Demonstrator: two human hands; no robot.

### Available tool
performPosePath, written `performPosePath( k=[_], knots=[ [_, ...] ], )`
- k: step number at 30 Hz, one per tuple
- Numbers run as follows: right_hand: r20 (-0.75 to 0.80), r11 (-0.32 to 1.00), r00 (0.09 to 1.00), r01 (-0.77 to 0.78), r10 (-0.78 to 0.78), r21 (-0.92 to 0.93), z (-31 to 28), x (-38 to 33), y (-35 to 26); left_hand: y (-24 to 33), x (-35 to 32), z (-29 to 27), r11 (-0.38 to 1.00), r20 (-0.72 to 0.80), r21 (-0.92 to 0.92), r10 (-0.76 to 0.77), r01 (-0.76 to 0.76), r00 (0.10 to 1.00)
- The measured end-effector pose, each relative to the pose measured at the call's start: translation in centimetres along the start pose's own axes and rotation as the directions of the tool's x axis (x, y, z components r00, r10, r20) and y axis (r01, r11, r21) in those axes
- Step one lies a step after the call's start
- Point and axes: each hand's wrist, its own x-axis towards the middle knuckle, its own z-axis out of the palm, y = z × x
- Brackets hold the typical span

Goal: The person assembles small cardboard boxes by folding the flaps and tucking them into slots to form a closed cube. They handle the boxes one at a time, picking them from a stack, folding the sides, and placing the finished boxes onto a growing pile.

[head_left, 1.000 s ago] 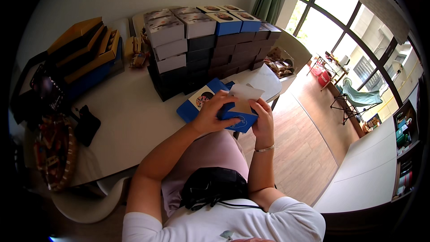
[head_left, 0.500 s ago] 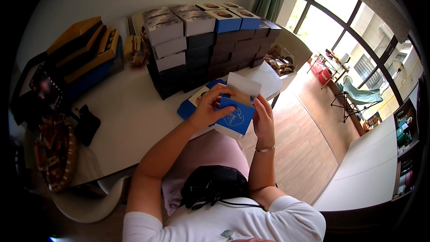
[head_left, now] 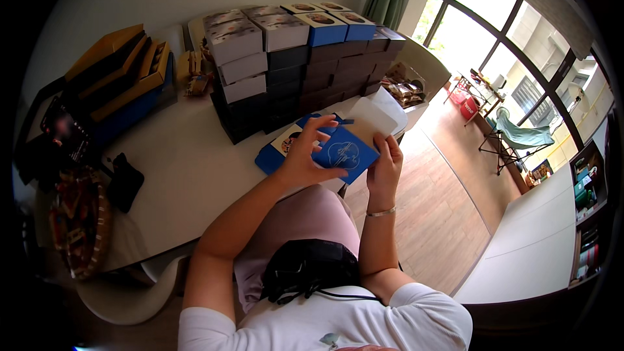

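Observation:
A small blue carton (head_left: 346, 155) with a white line drawing on its face is held up in front of me, tilted, its white flap (head_left: 376, 114) standing open at the far right. My right hand (head_left: 385, 161) pinches its right edge. Around its left side is my left hand (head_left: 302, 153), the thumb along the lower edge and the spread fingers near the top edge. Part of the grip is hidden behind the carton. Beneath and left of it, on the table, lie flat blue cartons (head_left: 270, 156) with a round picture on a pale panel.
Behind the hands, stacked boxes (head_left: 286, 58) in white, dark and blue rise on the white table (head_left: 175, 175). At left are yellow trays (head_left: 123, 71), a screen (head_left: 65, 127), a black pouch (head_left: 125, 182) and a wicker basket (head_left: 81, 221) of packets. A folding chair (head_left: 520, 133) stands by the window.
The carton has turned and tilted, and its white flap has swung to the right. My left fingers have spread and its thumb has slid down to the lower edge.

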Motion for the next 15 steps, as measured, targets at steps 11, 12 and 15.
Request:
performPosePath(
  k=[11,12,15],
  knots=[
    [-0.073,0.993,0.99,0.118,-0.118,-0.012,2.2,-1.2,-0.3,0.4,-0.9,1.1,0.955,-0.032,0.294,0.033,-0.022,0.999],
    [-0.078,0.992,0.989,0.124,-0.126,-0.028,2.5,-1.4,-0.4,0.7,-0.9,1.0,0.958,-0.015,0.288,-0.004,0.008,1.0],
    [-0.056,0.989,0.991,0.119,-0.124,-0.094,2.8,-1.5,-0.6,0.8,-1.0,0.9,0.942,0.005,0.334,-0.045,0.041,0.999]
  ],
)
